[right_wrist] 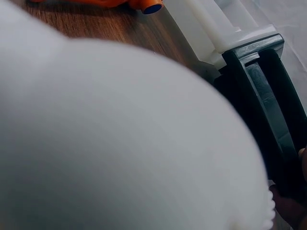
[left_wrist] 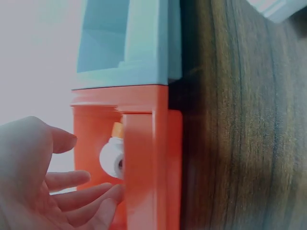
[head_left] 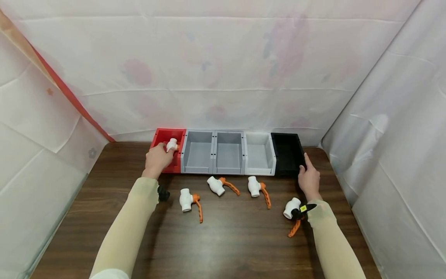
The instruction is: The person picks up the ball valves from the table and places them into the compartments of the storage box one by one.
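White valve point(left_wrist: 110, 155) lies near the parted left fingers point(left_wrist: 68, 179).

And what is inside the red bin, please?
In the red bin, one white valve shows, with a bit of its orange part. The left hand is beside it and covers some of the bin; what lies beneath the hand cannot be seen.

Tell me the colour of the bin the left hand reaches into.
The bin is red, best seen in the head view.
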A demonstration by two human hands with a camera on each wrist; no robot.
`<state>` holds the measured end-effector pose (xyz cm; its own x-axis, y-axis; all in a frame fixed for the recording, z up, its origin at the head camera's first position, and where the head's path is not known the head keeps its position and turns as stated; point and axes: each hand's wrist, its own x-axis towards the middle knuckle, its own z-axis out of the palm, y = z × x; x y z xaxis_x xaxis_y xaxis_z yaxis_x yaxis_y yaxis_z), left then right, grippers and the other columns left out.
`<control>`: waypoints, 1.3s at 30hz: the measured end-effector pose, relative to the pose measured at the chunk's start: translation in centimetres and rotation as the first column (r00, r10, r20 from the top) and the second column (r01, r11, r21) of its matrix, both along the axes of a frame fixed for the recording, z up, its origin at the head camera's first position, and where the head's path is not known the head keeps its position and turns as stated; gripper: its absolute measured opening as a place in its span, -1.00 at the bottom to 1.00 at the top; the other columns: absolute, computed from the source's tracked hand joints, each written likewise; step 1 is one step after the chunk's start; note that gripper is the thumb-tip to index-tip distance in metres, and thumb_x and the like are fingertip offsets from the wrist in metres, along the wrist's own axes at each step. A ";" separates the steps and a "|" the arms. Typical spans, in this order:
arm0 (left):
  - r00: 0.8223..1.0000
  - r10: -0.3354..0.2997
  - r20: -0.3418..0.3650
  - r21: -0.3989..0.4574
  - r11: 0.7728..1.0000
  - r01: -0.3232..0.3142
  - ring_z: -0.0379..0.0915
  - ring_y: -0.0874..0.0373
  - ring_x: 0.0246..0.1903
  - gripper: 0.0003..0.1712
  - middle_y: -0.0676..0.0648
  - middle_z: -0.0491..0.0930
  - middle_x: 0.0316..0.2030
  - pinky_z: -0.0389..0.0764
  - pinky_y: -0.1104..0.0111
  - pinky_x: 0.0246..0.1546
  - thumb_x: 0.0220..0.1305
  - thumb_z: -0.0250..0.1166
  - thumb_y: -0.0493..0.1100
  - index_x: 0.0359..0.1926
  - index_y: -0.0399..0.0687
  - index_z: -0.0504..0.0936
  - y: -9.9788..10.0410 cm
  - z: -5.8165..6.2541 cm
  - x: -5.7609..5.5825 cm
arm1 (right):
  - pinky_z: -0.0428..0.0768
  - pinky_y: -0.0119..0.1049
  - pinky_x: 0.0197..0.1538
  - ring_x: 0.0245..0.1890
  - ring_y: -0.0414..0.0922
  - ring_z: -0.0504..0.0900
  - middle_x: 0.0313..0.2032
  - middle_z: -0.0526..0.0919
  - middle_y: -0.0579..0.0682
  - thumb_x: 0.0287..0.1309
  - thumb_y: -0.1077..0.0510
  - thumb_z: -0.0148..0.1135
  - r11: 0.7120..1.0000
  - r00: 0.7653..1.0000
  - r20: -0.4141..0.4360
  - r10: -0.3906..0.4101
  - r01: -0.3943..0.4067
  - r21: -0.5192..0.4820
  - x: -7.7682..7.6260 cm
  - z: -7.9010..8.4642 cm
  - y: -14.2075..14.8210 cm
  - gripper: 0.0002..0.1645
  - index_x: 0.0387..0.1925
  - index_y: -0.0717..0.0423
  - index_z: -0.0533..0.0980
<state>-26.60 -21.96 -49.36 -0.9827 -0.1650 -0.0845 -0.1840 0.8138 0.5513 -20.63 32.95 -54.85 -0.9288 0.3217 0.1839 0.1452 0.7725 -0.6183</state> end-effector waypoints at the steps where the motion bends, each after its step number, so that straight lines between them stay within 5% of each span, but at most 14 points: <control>1: 1.000 0.003 0.002 0.013 1.000 -0.003 0.43 -0.31 -0.03 -0.33 -0.37 0.48 0.12 0.54 -0.18 -0.03 0.40 0.16 0.08 0.32 -0.30 0.34 -0.2 0.1 0.2 | 0.49 0.23 -0.07 -0.51 0.18 0.46 -0.01 0.58 0.46 0.50 0.20 -0.02 1.000 1.000 0.002 0.000 0.000 0.000 0.0 0.0 -0.1 -0.31 0.55 -0.14 0.11; 7: 1.000 0.010 0.017 0.130 0.991 -0.012 0.38 -0.27 0.04 -0.26 -0.34 0.47 0.16 0.51 -0.14 0.01 0.45 0.00 0.28 0.31 -0.23 0.39 -1.2 1.3 1.4 | 0.48 0.24 -0.06 -0.47 0.20 0.49 -0.02 0.59 0.46 0.49 0.21 -0.02 1.000 1.000 -0.002 0.004 -0.004 -0.001 -0.3 0.1 -0.4 -0.31 0.55 -0.12 0.11; 11: 0.997 -0.007 0.074 0.261 0.965 -0.012 0.36 -0.24 0.12 -0.15 -0.32 0.39 0.25 0.45 -0.13 0.12 0.43 -0.07 0.38 0.39 -0.18 0.33 -1.6 2.3 2.5 | 0.48 0.24 -0.08 -0.49 0.20 0.47 -0.03 0.59 0.47 0.49 0.22 -0.02 1.000 1.000 -0.008 0.007 -0.007 -0.008 -0.3 0.2 -0.5 -0.31 0.55 -0.11 0.12; 18: 0.990 -0.090 0.111 0.489 0.872 0.024 0.31 -0.25 0.24 -0.10 -0.29 0.35 0.30 0.37 -0.10 0.23 0.40 -0.10 0.44 0.42 -0.15 0.30 -1.7 3.8 5.3 | 0.48 0.25 -0.05 -0.46 0.21 0.48 0.05 0.56 0.46 0.49 0.22 -0.01 1.000 1.000 -0.018 0.006 -0.007 -0.009 -0.4 0.1 -0.6 -0.31 0.55 -0.13 0.12; 23: 0.977 -0.168 0.132 0.580 0.812 0.061 0.42 -0.23 0.18 -0.11 -0.30 0.43 0.25 0.40 -0.06 0.22 0.41 -0.10 0.43 0.38 -0.20 0.33 -1.2 3.6 7.5 | 0.47 0.27 -0.02 -0.37 0.28 0.53 0.11 0.53 0.44 0.49 0.21 -0.02 1.000 1.000 -0.018 0.003 -0.003 -0.013 -0.5 0.0 -0.6 -0.31 0.55 -0.14 0.12; 27: 0.961 -0.207 0.183 0.550 0.832 0.075 0.49 -0.21 0.11 -0.14 -0.29 0.49 0.19 0.50 -0.03 0.13 0.43 -0.08 0.40 0.36 -0.23 0.35 -0.8 2.5 8.6 | 0.48 0.25 -0.05 -0.44 0.24 0.50 0.03 0.57 0.46 0.49 0.22 -0.02 1.000 1.000 -0.022 0.008 -0.009 -0.015 -0.6 0.1 -0.7 -0.32 0.55 -0.12 0.12; 33: 0.913 -0.270 0.305 0.580 0.813 0.046 0.57 -0.13 -0.01 -0.21 -0.33 0.53 0.13 0.62 0.03 -0.02 0.50 -0.04 0.27 0.34 -0.35 0.33 -0.8 0.2 9.0 | 0.48 0.21 -0.10 -0.57 0.15 0.40 -0.16 0.63 0.45 0.48 0.23 -0.01 1.000 1.000 -0.024 0.007 -0.007 -0.018 -0.8 0.2 -0.7 -0.31 0.55 -0.11 0.12; 39: 0.872 -0.308 0.381 0.572 0.820 0.040 0.61 0.00 -0.13 -0.36 -0.29 0.57 0.05 0.68 0.11 -0.19 0.53 0.01 0.12 0.29 -0.35 0.39 -0.2 -1.1 9.4 | 0.47 0.21 -0.15 -0.58 0.14 0.39 -0.16 0.63 0.45 0.48 0.23 -0.02 1.000 1.000 -0.026 0.006 -0.006 -0.011 -0.7 0.4 -0.8 -0.30 0.55 -0.13 0.11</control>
<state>-17.19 -22.16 -50.44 -0.8218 0.2087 -0.5301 -0.3971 0.4573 0.7957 -21.32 32.19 -54.43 -0.9256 0.3183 0.2048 0.1241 0.7665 -0.6301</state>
